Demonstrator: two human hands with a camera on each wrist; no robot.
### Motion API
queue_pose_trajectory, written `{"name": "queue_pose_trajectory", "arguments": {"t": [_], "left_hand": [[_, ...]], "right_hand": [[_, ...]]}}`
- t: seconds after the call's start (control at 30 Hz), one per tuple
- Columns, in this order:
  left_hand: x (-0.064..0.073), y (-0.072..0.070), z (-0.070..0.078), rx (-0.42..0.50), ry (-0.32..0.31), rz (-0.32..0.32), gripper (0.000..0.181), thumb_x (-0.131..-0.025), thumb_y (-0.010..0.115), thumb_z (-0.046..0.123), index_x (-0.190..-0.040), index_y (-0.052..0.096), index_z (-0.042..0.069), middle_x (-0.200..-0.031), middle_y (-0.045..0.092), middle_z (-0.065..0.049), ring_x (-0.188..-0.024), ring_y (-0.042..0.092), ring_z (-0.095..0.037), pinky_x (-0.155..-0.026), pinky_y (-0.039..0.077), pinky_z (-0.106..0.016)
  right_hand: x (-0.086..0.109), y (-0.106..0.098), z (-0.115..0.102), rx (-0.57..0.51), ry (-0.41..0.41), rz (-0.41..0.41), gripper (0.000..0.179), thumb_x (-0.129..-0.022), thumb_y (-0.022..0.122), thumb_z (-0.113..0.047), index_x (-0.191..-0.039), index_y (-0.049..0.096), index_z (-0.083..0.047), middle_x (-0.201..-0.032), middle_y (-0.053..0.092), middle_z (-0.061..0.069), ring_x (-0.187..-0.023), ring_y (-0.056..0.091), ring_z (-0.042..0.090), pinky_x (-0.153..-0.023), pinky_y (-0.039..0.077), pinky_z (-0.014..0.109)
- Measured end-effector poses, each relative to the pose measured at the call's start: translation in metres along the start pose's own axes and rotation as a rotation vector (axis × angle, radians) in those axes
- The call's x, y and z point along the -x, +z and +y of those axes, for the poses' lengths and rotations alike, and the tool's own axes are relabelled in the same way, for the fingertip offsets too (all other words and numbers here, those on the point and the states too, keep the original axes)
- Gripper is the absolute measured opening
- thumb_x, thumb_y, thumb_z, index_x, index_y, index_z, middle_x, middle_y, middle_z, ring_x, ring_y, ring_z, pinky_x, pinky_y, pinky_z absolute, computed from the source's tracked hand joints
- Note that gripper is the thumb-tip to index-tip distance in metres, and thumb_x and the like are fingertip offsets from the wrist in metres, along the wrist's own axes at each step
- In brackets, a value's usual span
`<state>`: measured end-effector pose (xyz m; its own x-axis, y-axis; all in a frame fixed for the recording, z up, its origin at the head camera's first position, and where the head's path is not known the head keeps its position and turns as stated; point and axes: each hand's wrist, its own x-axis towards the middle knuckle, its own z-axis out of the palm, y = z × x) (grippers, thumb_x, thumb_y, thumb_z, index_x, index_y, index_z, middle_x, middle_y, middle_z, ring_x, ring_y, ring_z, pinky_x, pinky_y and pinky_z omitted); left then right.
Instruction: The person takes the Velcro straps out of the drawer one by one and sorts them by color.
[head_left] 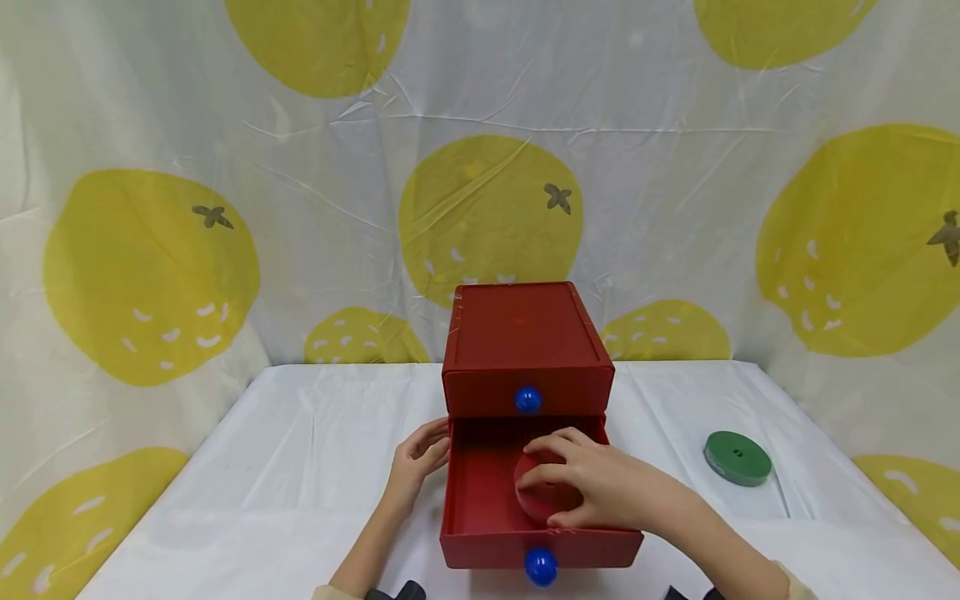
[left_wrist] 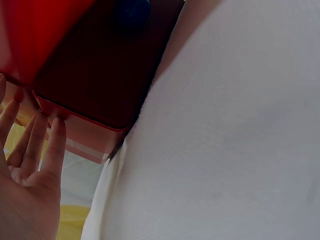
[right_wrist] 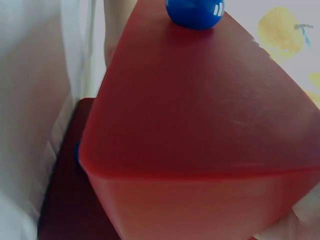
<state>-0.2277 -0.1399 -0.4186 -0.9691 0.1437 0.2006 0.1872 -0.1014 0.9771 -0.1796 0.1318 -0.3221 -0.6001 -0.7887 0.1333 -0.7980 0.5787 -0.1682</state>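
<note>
A red two-drawer box stands at the middle of the table, its lower drawer pulled out and its upper drawer closed. Inside the lower drawer, toward its right side, my right hand grips a red round disc with fingers and thumb spread about its edge. My left hand touches the box's left side near the drawer. In the left wrist view, the fingertips lie against the red side wall. The open drawer's front fills much of the right wrist view and hides the disc.
A green round disc with a small centre hole lies on the white-covered table to the right. Blue round knobs stick out from both drawer fronts. Behind the box hangs a white cloth with yellow fruit prints.
</note>
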Motion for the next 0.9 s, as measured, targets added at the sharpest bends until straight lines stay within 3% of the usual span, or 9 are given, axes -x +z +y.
{"name": "queue_pose_trajectory", "arguments": {"t": [0.27,0.6,0.9], "left_hand": [[0.000,0.000,0.001,0.004,0.002,0.000,0.036,-0.089,0.051,0.004,-0.125,0.050,-0.001,-0.104,0.063,0.011,-0.098,0.059,-0.001,-0.082,0.051,-0.022],[0.002,0.001,0.004,0.002,0.012,-0.011,0.036,-0.090,0.051,0.004,-0.126,0.049,0.000,-0.105,0.062,0.012,-0.099,0.059,-0.001,-0.084,0.051,-0.022],[0.002,0.002,0.004,0.008,0.016,-0.005,0.037,-0.090,0.050,0.003,-0.126,0.049,-0.002,-0.104,0.062,0.013,-0.098,0.059,-0.001,-0.083,0.051,-0.021]], "right_hand": [[0.006,-0.005,0.002,0.043,-0.021,0.086,0.037,-0.077,0.069,-0.034,-0.112,0.058,-0.038,-0.125,0.050,-0.004,-0.115,0.043,0.020,-0.083,0.052,0.036],[0.019,-0.006,0.007,0.164,-0.128,0.286,0.037,-0.078,0.068,-0.038,-0.114,0.060,-0.035,-0.124,0.051,-0.001,-0.112,0.043,0.020,-0.075,0.054,0.031],[0.029,-0.003,0.010,0.209,-0.157,0.451,0.033,-0.086,0.054,-0.048,-0.116,0.059,-0.034,-0.125,0.051,0.002,-0.113,0.042,0.019,-0.068,0.055,0.026]]}}
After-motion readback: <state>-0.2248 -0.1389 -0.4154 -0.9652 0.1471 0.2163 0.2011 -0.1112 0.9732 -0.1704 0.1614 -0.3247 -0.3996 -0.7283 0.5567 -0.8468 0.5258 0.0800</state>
